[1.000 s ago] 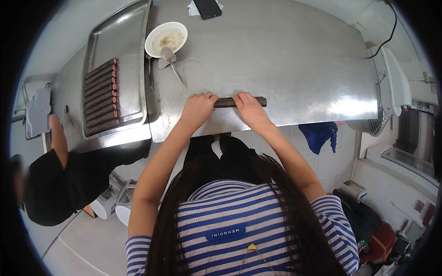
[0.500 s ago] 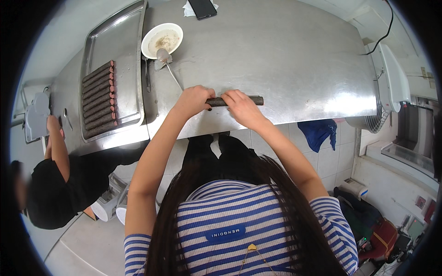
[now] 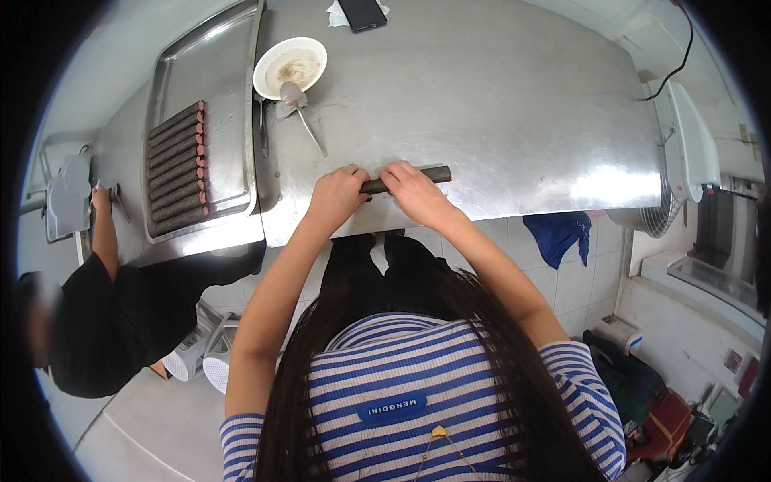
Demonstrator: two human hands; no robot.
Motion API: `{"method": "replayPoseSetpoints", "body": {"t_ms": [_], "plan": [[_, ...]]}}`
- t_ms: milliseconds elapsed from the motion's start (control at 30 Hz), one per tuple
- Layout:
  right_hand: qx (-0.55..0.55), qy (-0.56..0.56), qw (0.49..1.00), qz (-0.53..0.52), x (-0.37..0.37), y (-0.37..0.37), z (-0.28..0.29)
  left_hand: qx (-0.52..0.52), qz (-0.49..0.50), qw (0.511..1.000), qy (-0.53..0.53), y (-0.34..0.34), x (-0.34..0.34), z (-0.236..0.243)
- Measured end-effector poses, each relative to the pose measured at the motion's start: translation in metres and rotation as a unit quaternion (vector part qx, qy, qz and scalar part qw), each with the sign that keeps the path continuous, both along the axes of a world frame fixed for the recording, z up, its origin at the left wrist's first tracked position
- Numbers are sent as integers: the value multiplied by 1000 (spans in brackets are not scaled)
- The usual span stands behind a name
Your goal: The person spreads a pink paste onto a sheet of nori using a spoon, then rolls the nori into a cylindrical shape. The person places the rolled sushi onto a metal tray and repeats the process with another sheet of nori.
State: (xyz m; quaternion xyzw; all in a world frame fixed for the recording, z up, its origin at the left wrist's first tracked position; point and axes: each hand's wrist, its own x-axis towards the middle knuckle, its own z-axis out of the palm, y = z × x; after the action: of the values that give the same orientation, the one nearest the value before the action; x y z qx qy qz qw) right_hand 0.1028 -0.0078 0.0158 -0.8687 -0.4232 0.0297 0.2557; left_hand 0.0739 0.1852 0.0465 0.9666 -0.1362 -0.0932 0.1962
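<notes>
A dark seaweed roll (image 3: 434, 174) with pink filling at its right end lies near the front edge of the steel table. My left hand (image 3: 339, 195) is closed around its left end. My right hand (image 3: 414, 191) curls over its middle, and the right part sticks out past the fingers. Left of my hands, a steel tray (image 3: 255, 173) holds a stack of several finished-looking seaweed rolls (image 3: 178, 170) side by side, pink ends facing right. Beyond my left hand, a spoon (image 3: 310, 132) leans by a white bowl (image 3: 259, 80) of cloudy liquid.
A thin dark-handled utensil (image 3: 263, 132) lies beside the tray. A phone (image 3: 363, 14) rests on white tissue at the far edge. At left, a co-worker in black (image 3: 120, 321) reaches toward a grey device (image 3: 68, 197). A blue cloth (image 3: 558, 237) hangs under the table, near a fan (image 3: 660, 205).
The roll has shifted slightly left and tilted up at its right end, with both hands still on it. The co-worker's arm has moved up toward the grey device.
</notes>
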Motion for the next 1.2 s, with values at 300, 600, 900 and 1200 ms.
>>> {"method": "replayPoseSetpoints", "body": {"t_ms": [300, 600, 900, 1200], "plan": [[-63, -38, 996, -45, 7, -45, 15, 5, 2, 999, 37, 8, -1, 4], [-17, -43, 997, 55, -1, -5, 12, 21, 1, 996, 83, 33, -13, 19], [135, 214, 967, -4, 53, 33, 3, 21, 21, 999, -30, 14, -38, 1], [75, 147, 981, -97, 114, 162, -33, 49, 14, 999, -20, 6, -30, 10]]}}
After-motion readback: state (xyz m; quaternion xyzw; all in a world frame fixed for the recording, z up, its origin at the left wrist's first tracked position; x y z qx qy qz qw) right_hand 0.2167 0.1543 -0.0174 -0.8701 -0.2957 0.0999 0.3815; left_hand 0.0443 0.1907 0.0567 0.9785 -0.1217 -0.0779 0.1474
